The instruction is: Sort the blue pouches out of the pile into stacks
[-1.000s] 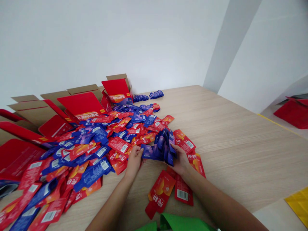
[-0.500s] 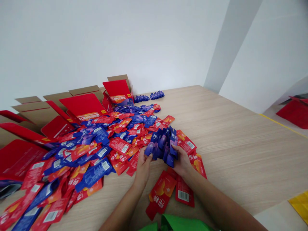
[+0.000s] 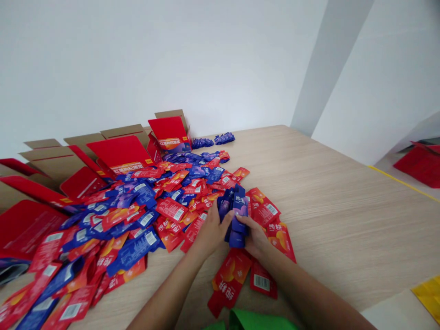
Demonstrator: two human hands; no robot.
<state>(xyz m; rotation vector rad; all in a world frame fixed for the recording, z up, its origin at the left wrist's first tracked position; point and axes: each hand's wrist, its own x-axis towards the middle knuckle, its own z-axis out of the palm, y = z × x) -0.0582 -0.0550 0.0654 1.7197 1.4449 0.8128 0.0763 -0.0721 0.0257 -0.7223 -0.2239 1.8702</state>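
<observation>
Between my two hands is a bunch of blue sachets (image 3: 239,206), pressed together above the table. My left hand (image 3: 216,229) grips the bunch from its left side, thumb lying over the front. On the right side my right hand (image 3: 256,236) is closed round the sachets, its thumb near the other one. Several red sachets (image 3: 231,277) with orange fruit prints lie flat under and beside my hands. To the left spreads a large mixed heap of red and blue sachets (image 3: 140,197).
Open red cartons (image 3: 118,153) with brown flaps line the table's back left. Two rows of blue sachets (image 3: 224,137) lie by the wall. The wooden table (image 3: 343,206) extends right. A red item (image 3: 417,162) and a yellow item (image 3: 428,298) are at the far right.
The blue sachets, fanned out before, are now squeezed into a tighter bunch. My left hand has moved right and up along them, and the hands are closer together.
</observation>
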